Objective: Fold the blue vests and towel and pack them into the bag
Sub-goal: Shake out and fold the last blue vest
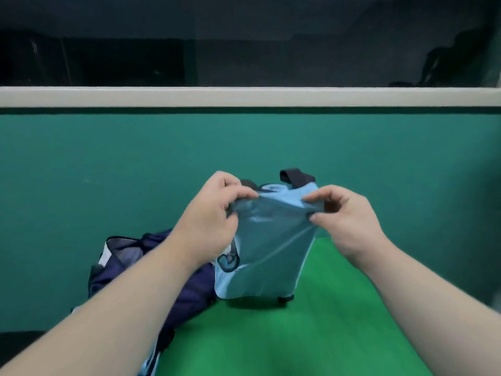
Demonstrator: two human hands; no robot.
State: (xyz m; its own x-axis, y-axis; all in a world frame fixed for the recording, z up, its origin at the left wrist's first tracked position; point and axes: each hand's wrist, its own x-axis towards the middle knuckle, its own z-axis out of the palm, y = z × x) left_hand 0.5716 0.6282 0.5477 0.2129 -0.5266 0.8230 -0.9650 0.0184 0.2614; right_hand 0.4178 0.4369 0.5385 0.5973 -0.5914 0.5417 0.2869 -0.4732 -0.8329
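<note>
A light blue vest point(267, 248) with dark trim hangs in the air in front of me, folded lengthwise. My left hand point(214, 213) pinches its top left corner and my right hand point(349, 218) pinches its top right corner, stretching the upper edge between them. Its lower end reaches down to the bright green surface point(311, 335). A dark navy bag point(151, 270) with a mesh panel lies at the left, partly hidden under my left forearm. More light blue fabric point(150, 362) shows at the bottom edge beside the bag. No towel can be made out.
A teal wall point(108, 164) rises directly behind the green surface, topped by a white ledge point(244, 96). Above the ledge the space is dark, with dim shapes at the far right.
</note>
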